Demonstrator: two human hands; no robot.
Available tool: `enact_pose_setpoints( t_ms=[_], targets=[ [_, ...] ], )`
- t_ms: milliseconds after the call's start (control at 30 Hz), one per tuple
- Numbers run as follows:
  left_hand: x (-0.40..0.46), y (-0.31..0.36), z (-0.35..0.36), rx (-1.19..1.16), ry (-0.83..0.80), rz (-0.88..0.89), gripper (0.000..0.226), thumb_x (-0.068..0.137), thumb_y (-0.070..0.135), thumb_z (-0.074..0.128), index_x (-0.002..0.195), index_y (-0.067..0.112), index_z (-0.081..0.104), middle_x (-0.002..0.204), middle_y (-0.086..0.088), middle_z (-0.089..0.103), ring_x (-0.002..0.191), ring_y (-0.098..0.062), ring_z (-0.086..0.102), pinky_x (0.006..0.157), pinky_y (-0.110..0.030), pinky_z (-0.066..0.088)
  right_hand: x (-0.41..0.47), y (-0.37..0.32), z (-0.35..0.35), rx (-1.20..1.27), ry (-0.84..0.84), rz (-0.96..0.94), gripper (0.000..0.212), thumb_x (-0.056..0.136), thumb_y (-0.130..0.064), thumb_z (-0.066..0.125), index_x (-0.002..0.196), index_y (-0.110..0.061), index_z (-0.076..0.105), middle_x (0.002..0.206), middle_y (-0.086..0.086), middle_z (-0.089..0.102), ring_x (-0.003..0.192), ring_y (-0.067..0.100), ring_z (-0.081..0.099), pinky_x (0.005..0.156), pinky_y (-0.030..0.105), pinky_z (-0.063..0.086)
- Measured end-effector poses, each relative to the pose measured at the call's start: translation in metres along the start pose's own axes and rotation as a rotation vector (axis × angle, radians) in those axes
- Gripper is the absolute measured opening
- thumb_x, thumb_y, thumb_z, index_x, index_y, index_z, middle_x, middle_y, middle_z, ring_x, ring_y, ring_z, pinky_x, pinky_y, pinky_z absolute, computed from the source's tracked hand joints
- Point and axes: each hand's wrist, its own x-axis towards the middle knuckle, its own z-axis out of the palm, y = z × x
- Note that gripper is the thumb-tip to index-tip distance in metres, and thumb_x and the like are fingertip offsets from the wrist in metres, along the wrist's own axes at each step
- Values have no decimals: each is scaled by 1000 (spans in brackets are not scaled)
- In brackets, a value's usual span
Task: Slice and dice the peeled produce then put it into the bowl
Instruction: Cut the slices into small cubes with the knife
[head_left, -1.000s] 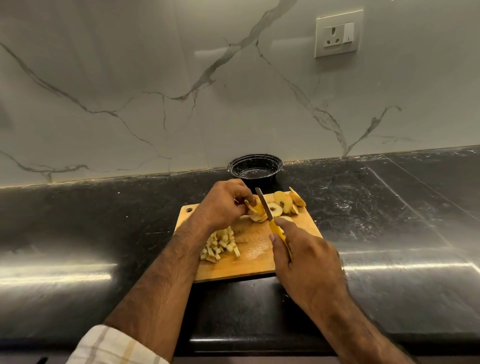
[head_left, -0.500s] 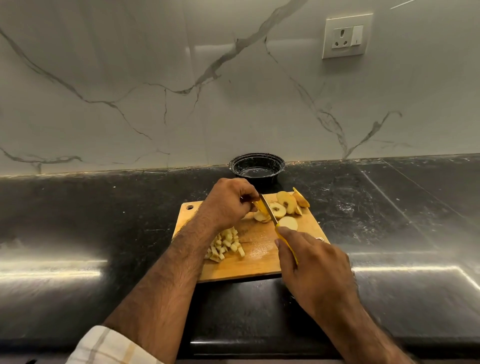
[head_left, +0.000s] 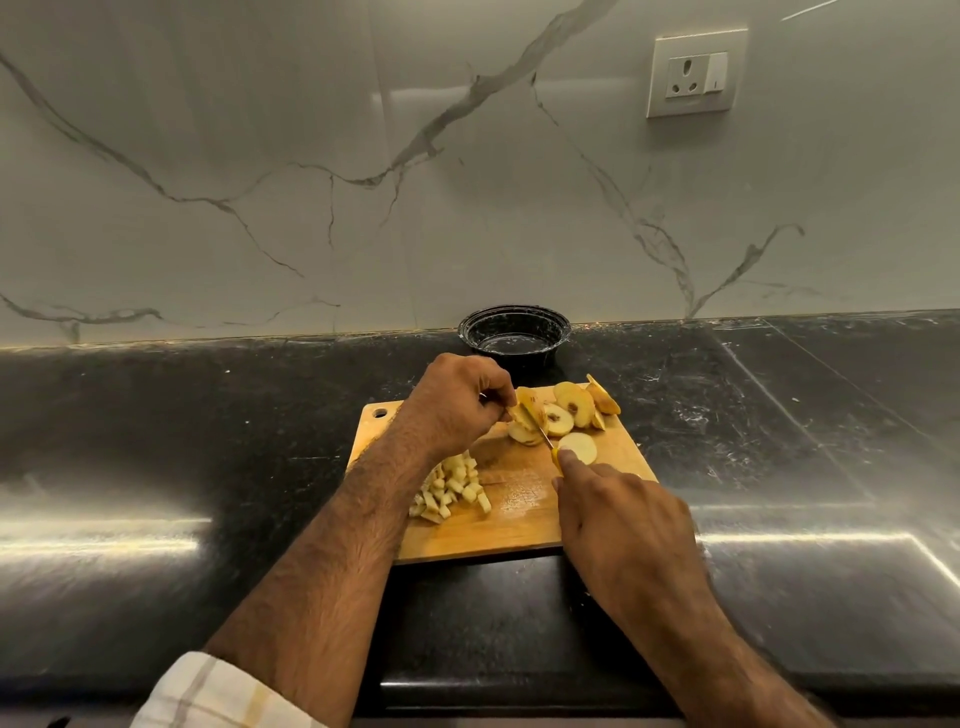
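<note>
One wooden cutting board (head_left: 519, 525) lies on black counter (head_left: 208, 426) below marble wall (head_left: 260, 182).

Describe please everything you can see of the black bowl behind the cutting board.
The black bowl is round and shallow, with a glossy look like plastic and a thin rim that catches light. It stands upright on the dark countertop, against the marble wall and just beyond the far edge of the wooden cutting board. No pieces of produce show inside; its bottom only reflects light. Neither hand touches it.
</note>
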Motion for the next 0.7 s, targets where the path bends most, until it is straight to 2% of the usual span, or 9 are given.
enact_pose_setpoints(
  t_ms=[100,200,300,367,433,533,700],
  targets=[
    [0,0,0,12,2,8,16,88,3,79,93,18,81,94,9,73,87,-4,70,80,-30,64,13,1,-5,-70,-91,26,50,110,-35,34,160,-29,34,110,-5,70,92,20,67,69,37,45],
    [0,-3,0,35,15,1,16,88,3,78,92,18,81,92,9,72,86,-4,70,78,-30,64,31,-2,-9,-123,-177,59,45,109,-35,35,153,-32,42,109,-3,70,96,24,67,71,38,45],
    [-1,-5,0,72,-3,-22,16,87,3,77,90,18,81,90,9,72,84,-5,69,77,-31,64,41,-9,-11,-118,-245,92,29,106,-33,41,128,-30,60,103,-3,68,85,23,60,70,36,40],
    [-2,-7,-2,82,-15,-35,19,87,2,76,88,20,81,87,11,72,82,-4,69,76,-29,63,43,-13,-11,-118,-237,106,22,103,-31,44,112,-28,64,98,-2,67,76,21,50,69,36,38],
    [-1,-8,-3,93,-33,-57,21,87,2,75,87,22,80,85,13,71,82,-3,68,77,-27,63,47,-14,-12,-106,-213,123,20,100,-30,47,103,-26,65,88,-4,63,74,21,47,69,35,38],
    [-2,-8,-6,99,-82,-113,21,88,3,75,87,23,80,85,13,71,81,-3,68,77,-26,62,54,-14,-19,-77,-233,144,17,100,-31,50,104,-25,65,80,-6,47,79,20,50,71,34,40],
    [-5,-7,-9,107,-109,-181,22,88,4,74,85,25,80,85,13,70,82,-5,67,78,-28,61,57,-18,-22,-114,-275,116,15,99,-30,52,104,-26,65,75,-8,42,78,18,49,70,34,40]
  ],
)
